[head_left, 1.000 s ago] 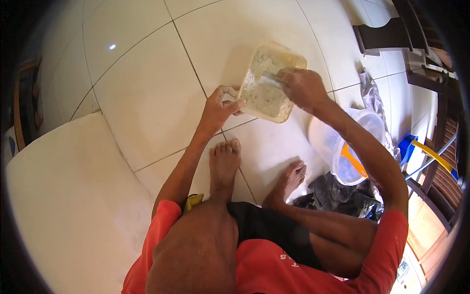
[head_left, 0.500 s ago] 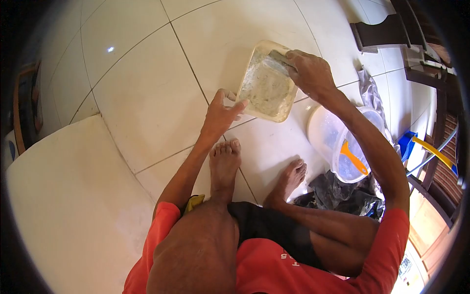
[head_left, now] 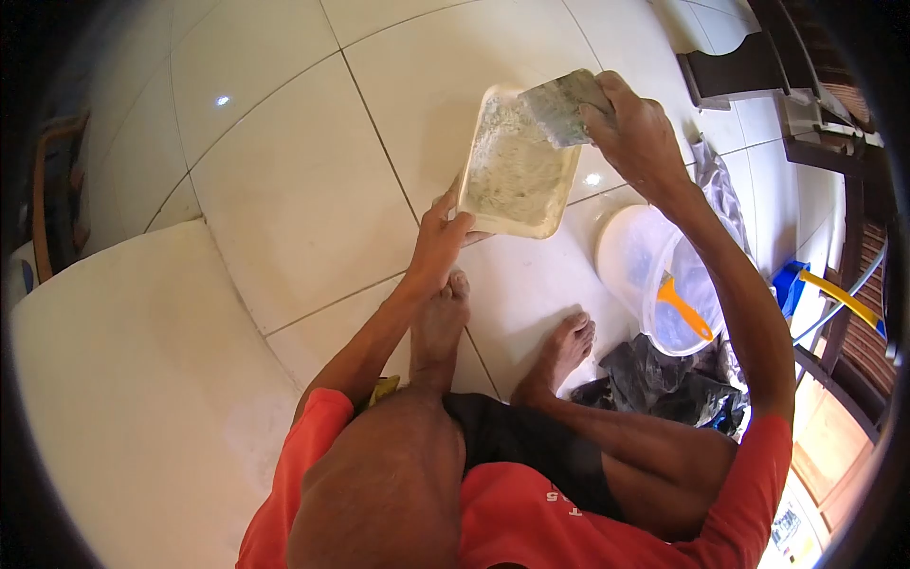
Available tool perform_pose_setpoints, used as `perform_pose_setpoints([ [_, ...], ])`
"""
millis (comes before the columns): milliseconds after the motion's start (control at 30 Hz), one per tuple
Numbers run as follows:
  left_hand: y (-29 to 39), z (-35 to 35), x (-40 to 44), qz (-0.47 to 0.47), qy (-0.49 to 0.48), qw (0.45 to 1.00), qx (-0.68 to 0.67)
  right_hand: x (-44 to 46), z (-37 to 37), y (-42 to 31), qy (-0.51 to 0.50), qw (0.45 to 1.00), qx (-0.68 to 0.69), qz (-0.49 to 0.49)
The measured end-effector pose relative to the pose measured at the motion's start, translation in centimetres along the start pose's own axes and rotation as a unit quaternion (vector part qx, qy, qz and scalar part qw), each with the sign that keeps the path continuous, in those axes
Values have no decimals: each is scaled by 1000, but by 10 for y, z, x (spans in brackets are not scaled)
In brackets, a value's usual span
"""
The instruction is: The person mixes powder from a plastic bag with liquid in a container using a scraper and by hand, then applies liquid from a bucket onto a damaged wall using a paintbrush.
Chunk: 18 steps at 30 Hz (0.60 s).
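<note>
My left hand (head_left: 443,239) grips a cream plastic tray (head_left: 517,228) by its near left corner, thumb at the rim and fingers partly hidden underneath. The tray is held over the floor, its inside coated with whitish-grey residue. In my right hand (head_left: 637,133) is a flat, rectangular grey scraper (head_left: 561,106), smeared with pale material. The scraper is raised at the tray's far right corner, its broad face showing; whether its edge touches the tray I cannot tell.
A translucent bucket (head_left: 626,248) with an orange-handled tool (head_left: 684,308) stands to the right, beside black plastic (head_left: 654,375) and a grey cloth (head_left: 718,180). Farther right are a blue-and-yellow tool (head_left: 839,294) and dark wooden furniture (head_left: 739,66). A pale raised surface (head_left: 142,379) is at left.
My right hand has lifted slightly to the right and turned the scraper so its broad face shows. My left hand has shifted its grip, with fingers further under the tray.
</note>
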<state>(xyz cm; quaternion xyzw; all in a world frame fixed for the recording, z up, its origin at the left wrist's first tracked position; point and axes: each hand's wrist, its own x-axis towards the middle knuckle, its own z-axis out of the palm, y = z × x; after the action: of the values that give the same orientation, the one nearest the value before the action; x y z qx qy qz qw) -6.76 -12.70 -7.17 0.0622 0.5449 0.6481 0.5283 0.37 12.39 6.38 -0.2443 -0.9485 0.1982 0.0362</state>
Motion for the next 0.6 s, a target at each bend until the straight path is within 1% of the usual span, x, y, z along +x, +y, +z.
perform_pose_setpoints([
  [100,-12,-6,-3,16,3,1000,4,-6,-8,-10,2,1000,18,21],
  [167,-18,-8,-3,25,7,1000,14,-9,-8,-10,30,998,9,-49],
  [267,-18,-5,-8,26,9,1000,2,-12,-9,-14,17,998,-16,-65],
  [400,-23,-7,-10,46,8,998,42,-16,-11,-21,4,996,-70,-48],
  [467,-28,-9,-10,46,10,997,57,-17,-11,-22,9,994,-85,-67],
  [500,-29,-8,-10,64,6,996,62,-17,-9,-21,8,994,-85,-68],
  [533,-30,-8,-10,81,3,994,68,-17,-5,-18,17,993,-74,-91],
  [567,-30,-8,-10,82,3,994,67,-17,-2,-16,26,991,-63,-113],
  [600,-29,-7,-10,78,9,995,66,-17,0,-16,25,991,-64,-114],
])
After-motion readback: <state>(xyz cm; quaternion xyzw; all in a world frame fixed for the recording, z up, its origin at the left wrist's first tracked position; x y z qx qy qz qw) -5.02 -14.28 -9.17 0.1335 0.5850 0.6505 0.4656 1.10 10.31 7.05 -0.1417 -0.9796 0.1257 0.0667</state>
